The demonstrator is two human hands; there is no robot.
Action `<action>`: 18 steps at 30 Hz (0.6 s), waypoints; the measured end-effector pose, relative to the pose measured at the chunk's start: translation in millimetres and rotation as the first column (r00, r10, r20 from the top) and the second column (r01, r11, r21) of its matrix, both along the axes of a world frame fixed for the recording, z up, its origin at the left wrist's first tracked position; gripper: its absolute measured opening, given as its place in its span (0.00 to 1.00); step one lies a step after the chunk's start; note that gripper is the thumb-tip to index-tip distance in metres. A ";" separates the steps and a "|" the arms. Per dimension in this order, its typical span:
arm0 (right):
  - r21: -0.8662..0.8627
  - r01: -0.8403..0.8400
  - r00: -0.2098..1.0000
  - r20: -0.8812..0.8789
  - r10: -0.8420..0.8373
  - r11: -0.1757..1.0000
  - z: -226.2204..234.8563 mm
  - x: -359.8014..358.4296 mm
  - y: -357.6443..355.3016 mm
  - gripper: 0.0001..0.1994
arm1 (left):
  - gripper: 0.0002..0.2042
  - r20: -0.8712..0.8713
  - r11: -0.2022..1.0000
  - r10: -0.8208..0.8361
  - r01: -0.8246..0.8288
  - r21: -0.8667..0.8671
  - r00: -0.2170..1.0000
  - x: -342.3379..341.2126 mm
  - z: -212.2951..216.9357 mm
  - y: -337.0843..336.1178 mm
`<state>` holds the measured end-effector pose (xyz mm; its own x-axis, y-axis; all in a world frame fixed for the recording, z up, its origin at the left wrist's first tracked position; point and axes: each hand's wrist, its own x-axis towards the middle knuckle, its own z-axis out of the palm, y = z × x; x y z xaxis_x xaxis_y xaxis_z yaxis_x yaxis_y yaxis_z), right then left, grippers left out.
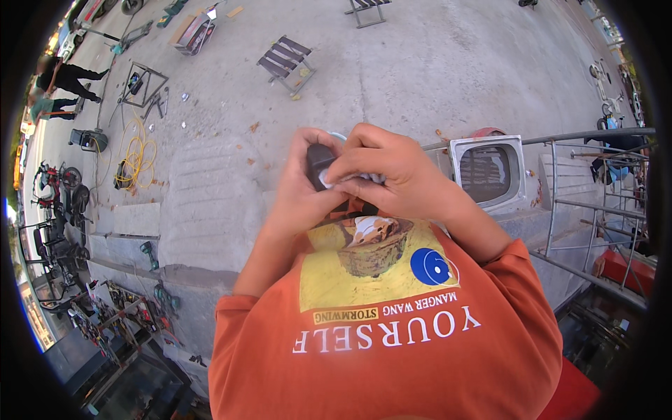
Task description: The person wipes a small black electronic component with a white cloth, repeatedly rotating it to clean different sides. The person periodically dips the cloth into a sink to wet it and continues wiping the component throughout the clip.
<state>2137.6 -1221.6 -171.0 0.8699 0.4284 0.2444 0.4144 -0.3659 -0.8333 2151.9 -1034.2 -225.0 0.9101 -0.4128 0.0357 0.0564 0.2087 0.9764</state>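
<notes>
Close in front of my chest, my left hand (292, 182) is wrapped round a dark grey, rounded object (319, 158) whose kind I cannot make out. Against its near side, my right hand (395, 168) pinches a small white, soft-looking piece (324, 178), perhaps cloth or tissue. The right fingers are bent together, and a whitish edge shows beneath them. A pale blue rim peeks out behind both hands; what it belongs to is hidden.
Ahead on the concrete stands a slatted folding stool (285, 61). To the right are a white square frame with a dark pane (519, 171) and a metal railing (553, 203). On the left lie a coiled yellow cable (143, 155), power drills (148, 255) and motorbikes (66, 189); people stand farther off.
</notes>
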 end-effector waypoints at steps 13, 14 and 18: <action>0.578 0.651 0.655 -0.756 0.021 0.492 -46.3 -13.7 -66.9 0.16 | 0.29 -0.358 0.936 -0.247 0.126 -0.330 0.901 22.5 -10.1 -24.4; 0.592 0.680 0.649 -0.761 0.021 0.432 -54.9 -17.0 -77.0 0.16 | 0.29 -0.371 0.936 -0.267 0.147 -0.320 0.890 26.2 -10.6 -28.8; 0.502 0.807 0.551 -0.830 -0.090 0.311 -77.3 -51.1 -117.2 0.15 | 0.29 -0.411 0.941 -0.316 0.227 -0.251 0.855 39.5 -11.6 -46.5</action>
